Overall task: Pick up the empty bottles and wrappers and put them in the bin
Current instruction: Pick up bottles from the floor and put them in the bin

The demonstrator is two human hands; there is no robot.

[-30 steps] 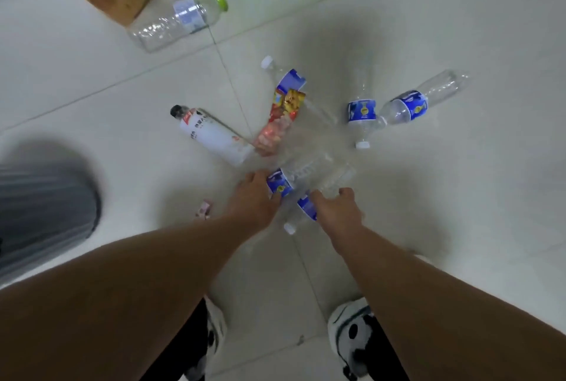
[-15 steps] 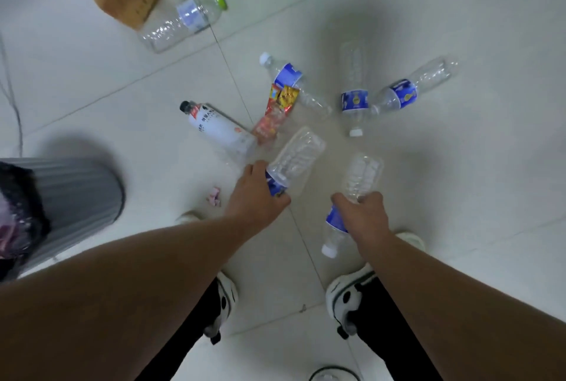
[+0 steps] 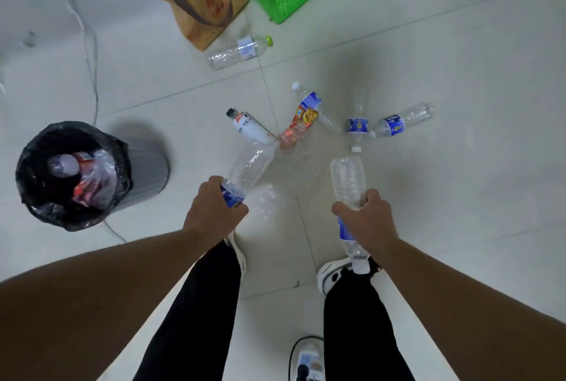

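Pale tiled floor (image 3: 459,74), seen from above. Left hand (image 3: 211,212) wrapped around a clear bottle (image 3: 251,166); right hand (image 3: 367,221) closed on a second bottle (image 3: 349,181). Both lifted, right of the black-lined bin (image 3: 73,172). Carry step, apparently; next, a swing left over the bin's mouth, then release. More bottles and a wrapper (image 3: 294,132) lying farther right of the bin.

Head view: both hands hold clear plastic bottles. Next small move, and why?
Probably swing the left hand left and drop its clear plastic bottle into the black-lined grey bin; the bin stands open on that side. The right hand holds a second bottle.
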